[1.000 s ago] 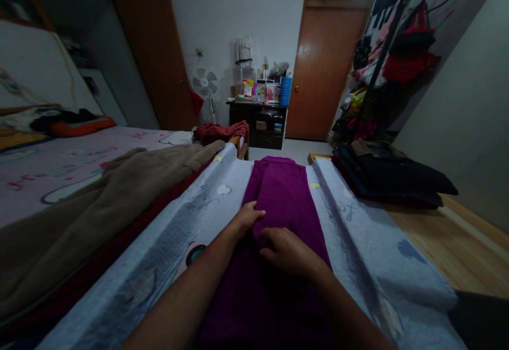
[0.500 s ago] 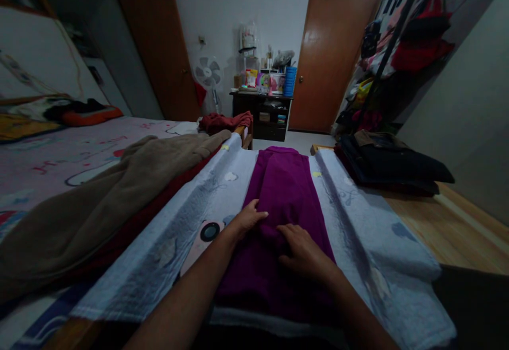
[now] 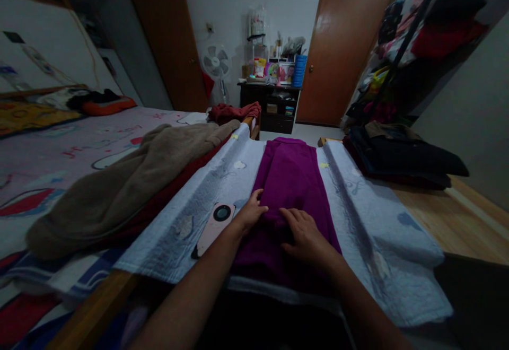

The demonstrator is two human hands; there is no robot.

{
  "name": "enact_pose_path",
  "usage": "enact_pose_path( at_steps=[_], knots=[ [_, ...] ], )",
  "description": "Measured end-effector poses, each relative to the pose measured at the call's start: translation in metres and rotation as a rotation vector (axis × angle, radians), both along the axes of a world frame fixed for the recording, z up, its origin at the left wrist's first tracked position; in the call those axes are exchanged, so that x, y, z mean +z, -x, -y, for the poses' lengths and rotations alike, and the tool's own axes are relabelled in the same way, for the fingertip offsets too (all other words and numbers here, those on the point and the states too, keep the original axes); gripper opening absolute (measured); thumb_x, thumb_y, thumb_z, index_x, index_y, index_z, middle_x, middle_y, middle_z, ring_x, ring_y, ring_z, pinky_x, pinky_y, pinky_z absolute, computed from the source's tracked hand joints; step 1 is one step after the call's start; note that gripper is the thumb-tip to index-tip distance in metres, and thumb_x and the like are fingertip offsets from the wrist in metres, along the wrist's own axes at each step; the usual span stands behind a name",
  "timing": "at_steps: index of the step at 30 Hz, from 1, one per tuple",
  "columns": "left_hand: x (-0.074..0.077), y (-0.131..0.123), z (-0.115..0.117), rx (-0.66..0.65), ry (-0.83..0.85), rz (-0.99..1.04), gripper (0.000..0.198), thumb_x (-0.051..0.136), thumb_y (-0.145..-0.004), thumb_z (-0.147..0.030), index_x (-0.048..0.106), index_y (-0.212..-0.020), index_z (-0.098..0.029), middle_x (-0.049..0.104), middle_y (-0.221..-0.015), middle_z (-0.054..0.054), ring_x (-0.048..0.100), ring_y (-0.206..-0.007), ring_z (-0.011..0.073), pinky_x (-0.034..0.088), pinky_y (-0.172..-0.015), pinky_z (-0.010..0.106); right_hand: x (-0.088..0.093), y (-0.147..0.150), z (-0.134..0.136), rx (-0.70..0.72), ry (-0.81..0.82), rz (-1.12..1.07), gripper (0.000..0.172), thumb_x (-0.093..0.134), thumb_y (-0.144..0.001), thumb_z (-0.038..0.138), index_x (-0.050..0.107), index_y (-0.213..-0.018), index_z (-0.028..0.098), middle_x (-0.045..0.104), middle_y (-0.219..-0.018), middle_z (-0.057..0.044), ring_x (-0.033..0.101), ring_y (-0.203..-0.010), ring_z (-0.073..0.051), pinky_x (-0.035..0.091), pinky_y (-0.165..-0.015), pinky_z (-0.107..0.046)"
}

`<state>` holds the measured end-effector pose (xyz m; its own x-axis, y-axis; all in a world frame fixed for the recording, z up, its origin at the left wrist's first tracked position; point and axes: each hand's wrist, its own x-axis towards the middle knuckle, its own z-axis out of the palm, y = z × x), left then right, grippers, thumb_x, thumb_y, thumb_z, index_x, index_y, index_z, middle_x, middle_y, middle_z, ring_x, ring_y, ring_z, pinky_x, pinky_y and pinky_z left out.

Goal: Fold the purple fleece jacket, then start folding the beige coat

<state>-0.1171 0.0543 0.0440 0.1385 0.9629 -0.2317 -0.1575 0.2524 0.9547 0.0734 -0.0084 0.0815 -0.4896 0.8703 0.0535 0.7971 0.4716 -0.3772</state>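
Note:
A purple garment [image 3: 294, 172] lies folded lengthwise on a pale blue quilted cloth [image 3: 369, 201], its narrower end away from me. My left hand [image 3: 253, 212] rests at the garment's left edge, thumb apart from the fingers and lying on the fabric; some fingertips are hard to see. My right hand [image 3: 304, 233] lies palm down on the middle of the garment, fingers stretched towards the left. Small creases show in the fabric between both hands. Beside my left forearm is a pink phone [image 3: 214, 228] with a large round dark camera area.
To the left, a brown fleece garment [image 3: 159, 164] lies over dark red cloth on the bed [image 3: 79, 154]. Folded dark clothes [image 3: 401, 154] are stacked on a wooden surface [image 3: 421, 212] at the right. Farther off stand a fan [image 3: 217, 63] and a dark cabinet [image 3: 270, 108].
The view has shifted, so the scene sits further right and the near side of the cloth shows more. Both hands stay on the purple garment at nearly the same places.

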Motion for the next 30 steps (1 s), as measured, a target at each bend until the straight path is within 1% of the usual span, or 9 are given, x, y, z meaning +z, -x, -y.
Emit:
enact_pose_path(
  at_steps=[3, 7, 9, 12, 15, 18, 20, 26, 30],
  knots=[
    [-0.003, 0.002, 0.002, 0.066, -0.01, 0.031, 0.077, 0.064, -0.068, -0.012, 0.038, -0.139, -0.022, 0.066, -0.106, 0.007, 0.064, -0.077, 0.0136, 0.05, -0.071, 0.025, -0.007, -0.001, 0.004, -0.069, -0.049, 0.07, 0.087, 0.068, -0.068, 0.023, 0.034, -0.147, 0.012, 0.042, -0.145, -0.018, 0.036, -0.133, -0.034, 0.03, -0.109, -0.049],
    [0.002, 0.002, 0.009, 0.115, 0.004, -0.028, 0.075, 0.069, -0.073, -0.021, 0.039, -0.141, -0.024, 0.065, -0.111, 0.009, 0.065, -0.084, 0.016, 0.051, -0.076, 0.028, -0.006, 0.001, 0.008, -0.08, -0.095, 0.062, 0.066, 0.053, -0.075, 0.011, 0.043, -0.14, 0.013, 0.052, -0.135, -0.015, 0.046, -0.121, -0.027, 0.037, -0.104, -0.04],
    [0.008, 0.002, 0.016, 0.076, 0.027, -0.045, 0.074, 0.07, -0.074, -0.027, 0.039, -0.14, -0.026, 0.064, -0.112, 0.008, 0.064, -0.081, 0.0153, 0.051, -0.072, 0.027, -0.003, 0.003, 0.009, -0.073, -0.101, 0.044, 0.057, 0.048, -0.078, 0.008, 0.05, -0.134, 0.014, 0.058, -0.125, -0.012, 0.051, -0.113, -0.025, 0.039, -0.101, -0.036],
    [0.018, 0.004, 0.026, -0.045, 0.064, -0.027, 0.069, 0.069, -0.075, -0.032, 0.042, -0.138, -0.028, 0.062, -0.109, 0.005, 0.06, -0.073, 0.0139, 0.05, -0.06, 0.025, 0.003, 0.005, 0.01, -0.08, -0.087, 0.014, 0.048, 0.047, -0.08, 0.009, 0.056, -0.126, 0.016, 0.061, -0.117, -0.011, 0.054, -0.108, -0.023, 0.041, -0.098, -0.034],
    [0.023, 0.006, 0.031, -0.092, 0.045, -0.045, 0.067, 0.068, -0.071, -0.025, 0.047, -0.134, -0.025, 0.063, -0.093, 0.001, 0.055, -0.063, 0.0115, 0.043, -0.052, 0.022, 0.005, 0.007, 0.011, -0.055, -0.086, -0.037, 0.046, 0.047, -0.079, 0.007, 0.057, -0.123, 0.016, 0.06, -0.118, -0.01, 0.053, -0.109, -0.022, 0.041, -0.098, -0.032],
    [0.023, 0.008, 0.033, -0.092, 0.003, -0.096, 0.063, 0.065, -0.069, -0.02, 0.052, -0.131, -0.022, 0.058, -0.071, -0.004, 0.046, -0.052, 0.0085, 0.036, -0.05, 0.02, 0.005, 0.007, 0.012, -0.039, -0.09, -0.078, 0.046, 0.048, -0.079, 0.006, 0.057, -0.123, 0.016, 0.06, -0.118, -0.01, 0.051, -0.111, -0.021, 0.041, -0.099, -0.033],
    [0.022, 0.008, 0.034, -0.082, -0.027, -0.132, 0.06, 0.063, -0.07, -0.019, 0.054, -0.129, -0.021, 0.057, -0.068, -0.005, 0.045, -0.052, 0.0084, 0.035, -0.051, 0.02, 0.003, 0.007, 0.013, -0.038, -0.09, -0.084, 0.048, 0.048, -0.079, 0.006, 0.056, -0.125, 0.016, 0.059, -0.119, -0.01, 0.051, -0.112, -0.022, 0.041, -0.1, -0.034],
    [0.02, 0.009, 0.041, -0.071, -0.096, -0.283, 0.052, 0.065, -0.071, -0.018, 0.06, -0.122, -0.02, 0.064, -0.084, 0.001, 0.056, -0.069, 0.0129, 0.044, -0.065, 0.023, -0.006, 0.009, 0.019, 0.004, -0.051, -0.029, 0.052, 0.047, -0.079, 0.004, 0.054, -0.13, 0.015, 0.058, -0.122, -0.012, 0.051, -0.115, -0.023, 0.04, -0.1, -0.035],
    [0.021, 0.009, 0.043, -0.077, -0.144, -0.267, 0.052, 0.067, -0.077, -0.033, 0.057, -0.127, -0.022, 0.065, -0.101, 0.005, 0.06, -0.087, 0.0176, 0.048, -0.073, 0.025, -0.008, 0.001, 0.013, -0.034, 0.018, -0.16, 0.043, 0.046, -0.08, 0.006, 0.061, -0.119, 0.015, 0.064, -0.114, -0.01, 0.056, -0.108, -0.021, 0.042, -0.097, -0.033]
  ],
)
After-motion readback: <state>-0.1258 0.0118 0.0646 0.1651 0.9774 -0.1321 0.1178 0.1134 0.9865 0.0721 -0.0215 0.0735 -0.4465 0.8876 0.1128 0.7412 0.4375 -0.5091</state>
